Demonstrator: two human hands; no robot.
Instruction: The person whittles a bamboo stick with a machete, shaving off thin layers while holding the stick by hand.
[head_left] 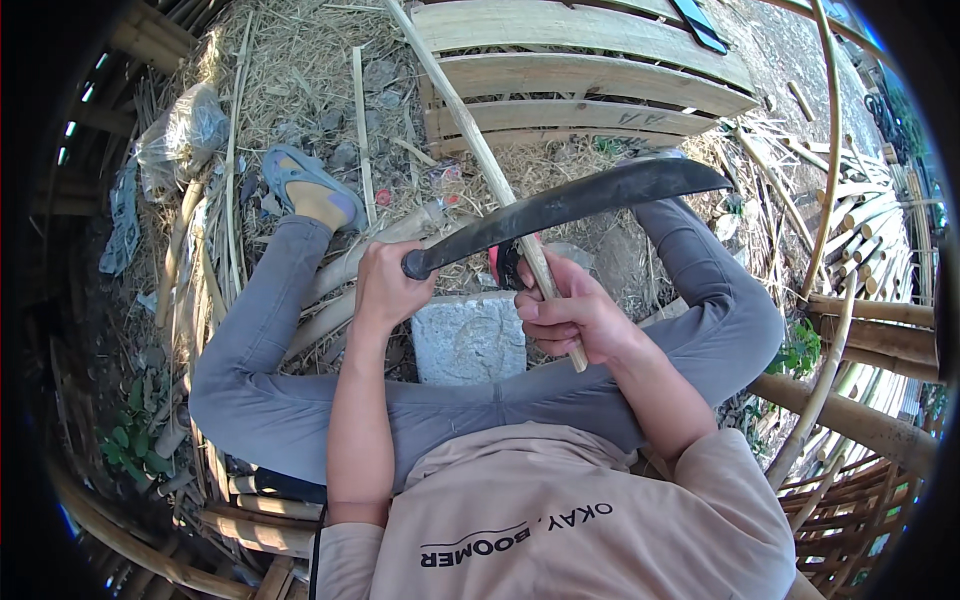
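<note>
"What was hard to make out around you?"

"Your left hand (385,285) hid nearly all of the knife's handle, and the blade crossed over a short stretch of the stick (480,148). The stick's far end ran off the top edge. Something red and black (508,264) by your right hand (580,310) was partly covered, so its kind couldn't be told."

"And your fingers?"

"Your left ones were curled tight around the handle. Your right ones were closed on the stick near its lower end, which poked out below your fist."

"How did the two things look?"

"The knife (590,205) had a long, dark, curved blade, widening before its tip and reaching to your right. The stick was pale, straight and slim, slanting away from you to the left, its near end above your lap, beside the whitish block (468,340). Whether blade and stick touched, you couldn't tell."
</note>
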